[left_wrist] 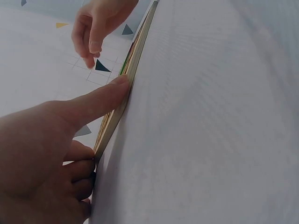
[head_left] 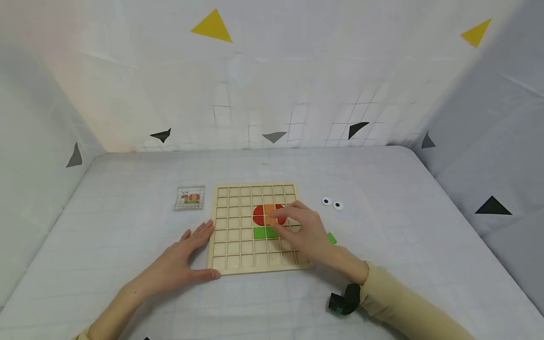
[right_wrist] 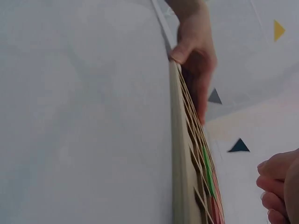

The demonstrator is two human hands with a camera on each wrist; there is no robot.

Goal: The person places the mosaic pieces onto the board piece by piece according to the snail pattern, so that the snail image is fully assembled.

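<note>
A wooden grid board (head_left: pixel 227 248) lies flat on the table. My left hand (head_left: pixel 180 259) is at its left side, thumb on the near corner and fingertips against the left edge. Over the board's right half hovers my right hand (head_left: pixel 310 231), thumb and index finger apart, with nothing visible between them. Under and beside those fingertips are red rounded pieces (head_left: pixel 258 216), orange squares (head_left: pixel 269 208) and green squares (head_left: pixel 259 233) set in the grid. The right hand partly covers the red and orange pieces on the right. In the left wrist view, the left thumb (left_wrist: pixel 105 98) presses the board's rim.
Left of the board lies a small picture card (head_left: pixel 190 198) with a coloured grid pattern. Two white eye discs (head_left: pixel 326 201) rest to the right. A green piece (head_left: pixel 331 238) shows beside the right wrist, which carries a black device (head_left: pixel 345 301). White fabric walls surround the table.
</note>
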